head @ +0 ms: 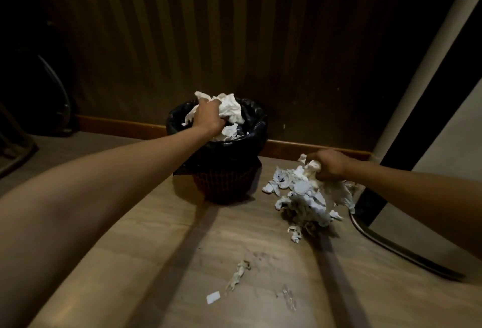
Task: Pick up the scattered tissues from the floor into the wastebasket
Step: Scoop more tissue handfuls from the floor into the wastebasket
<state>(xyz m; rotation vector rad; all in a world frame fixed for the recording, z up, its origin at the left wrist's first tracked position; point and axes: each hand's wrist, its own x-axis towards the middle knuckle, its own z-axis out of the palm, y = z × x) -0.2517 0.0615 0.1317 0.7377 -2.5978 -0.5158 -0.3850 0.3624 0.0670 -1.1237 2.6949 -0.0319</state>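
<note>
A small dark mesh wastebasket (221, 184) lined with a black bag stands on the wooden floor against the wall. My left hand (208, 116) is over its mouth, closed on a bunch of white tissues (230, 110). More tissues lie inside the basket. To the right, a pile of crumpled tissues (305, 197) lies on the floor, and my right hand (330, 167) grips its top part. Closer to me lie a twisted tissue scrap (238, 274) and a small white piece (213, 297).
A striped brown wall with a wooden skirting board (117, 124) runs behind the basket. At the right stands a pale panel with a curved metal leg (386, 245) on the floor. Dark furniture sits at the far left.
</note>
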